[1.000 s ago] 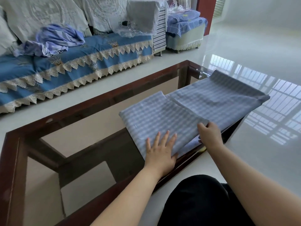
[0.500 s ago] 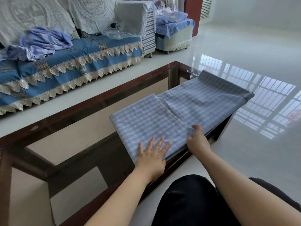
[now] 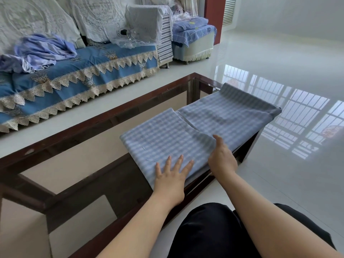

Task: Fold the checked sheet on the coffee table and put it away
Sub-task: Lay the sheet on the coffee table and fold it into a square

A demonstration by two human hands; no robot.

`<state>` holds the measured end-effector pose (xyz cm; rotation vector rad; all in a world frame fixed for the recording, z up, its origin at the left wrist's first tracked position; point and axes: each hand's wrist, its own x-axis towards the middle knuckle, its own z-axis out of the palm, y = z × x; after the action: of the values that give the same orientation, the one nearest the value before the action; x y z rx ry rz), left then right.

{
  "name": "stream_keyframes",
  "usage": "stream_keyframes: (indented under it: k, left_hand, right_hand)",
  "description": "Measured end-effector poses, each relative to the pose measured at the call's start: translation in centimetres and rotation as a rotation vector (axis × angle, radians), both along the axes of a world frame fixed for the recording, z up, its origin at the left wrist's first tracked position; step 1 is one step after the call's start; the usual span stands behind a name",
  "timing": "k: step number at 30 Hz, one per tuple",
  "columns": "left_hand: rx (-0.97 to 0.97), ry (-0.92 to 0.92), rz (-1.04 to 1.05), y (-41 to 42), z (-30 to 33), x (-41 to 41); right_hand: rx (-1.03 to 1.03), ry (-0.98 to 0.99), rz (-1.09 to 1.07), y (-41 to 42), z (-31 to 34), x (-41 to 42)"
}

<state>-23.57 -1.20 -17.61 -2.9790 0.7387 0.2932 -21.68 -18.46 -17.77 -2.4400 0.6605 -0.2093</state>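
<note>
Checked sheet (image 3: 195, 131) overhanging coffee table (image 3: 104, 112) corner, left hand (image 3: 172, 176) flat, right hand (image 3: 222, 159) pinching fold.

The sheet (image 3: 201, 125) lies on the right end of the table (image 3: 89, 127) in front of you. Your left hand (image 3: 172, 178) lies flat on its near edge. Your right hand (image 3: 222, 158) is just beside it. The sofa (image 3: 74, 75) stands behind the table.
</note>
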Motion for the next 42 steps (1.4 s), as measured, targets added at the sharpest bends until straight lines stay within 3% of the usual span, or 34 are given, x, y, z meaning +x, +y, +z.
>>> stream_keyframes:
  k: [4, 10, 12, 16, 18, 23, 27, 30, 36, 38, 42]
  left_hand:
    - [0.019, -0.011, 0.046, 0.6, 0.1, -0.5]
    - [-0.182, -0.099, 0.153, 1.3, -1.4, -1.9]
    - [-0.231, 0.013, 0.148, 1.6, -1.5, -1.7]
    - [-0.213, 0.31, 0.078, 2.7, -0.7, -0.3]
    - [-0.225, 0.401, 0.041, 3.2, -0.4, -0.1]
    - [-0.089, 0.361, 0.095, 2.2, 0.9, 1.1]
    - [-0.119, 0.027, 0.072, -3.4, 1.8, 4.6]
    - [-0.203, 0.097, -0.069, -8.7, 0.2, 6.4]
    - [-0.087, 0.123, -0.148, -11.9, -2.8, 7.2]
    - [-0.071, 0.124, -0.152, -11.9, -3.0, 7.3]
    - [-0.08, 0.106, -0.153, -12.2, -3.1, 7.2]
  right_hand:
    - [0.036, 0.064, -0.003, -0.9, -0.5, 0.6]
    - [0.24, -0.052, -0.124, -1.1, -1.1, 0.5]
    - [0.251, -0.064, -0.144, -0.7, -1.4, 0.3]
    - [0.084, 0.097, -0.087, -1.2, -1.5, 0.4]
    - [0.108, 0.142, -0.089, -2.1, -1.3, 0.6]
    - [0.504, 0.104, -0.212, -4.8, -0.9, 0.9]
    - [0.646, 0.034, -0.347, -6.6, -0.5, 1.7]
    - [0.776, -0.169, -0.48, -8.4, -0.5, 3.3]
    - [1.287, -0.52, -0.546, -15.3, -0.6, 6.2]
    - [1.472, -0.539, -0.491, -17.5, -0.9, 6.6]
    - [1.575, -0.46, -0.35, -20.3, -1.2, 7.2]
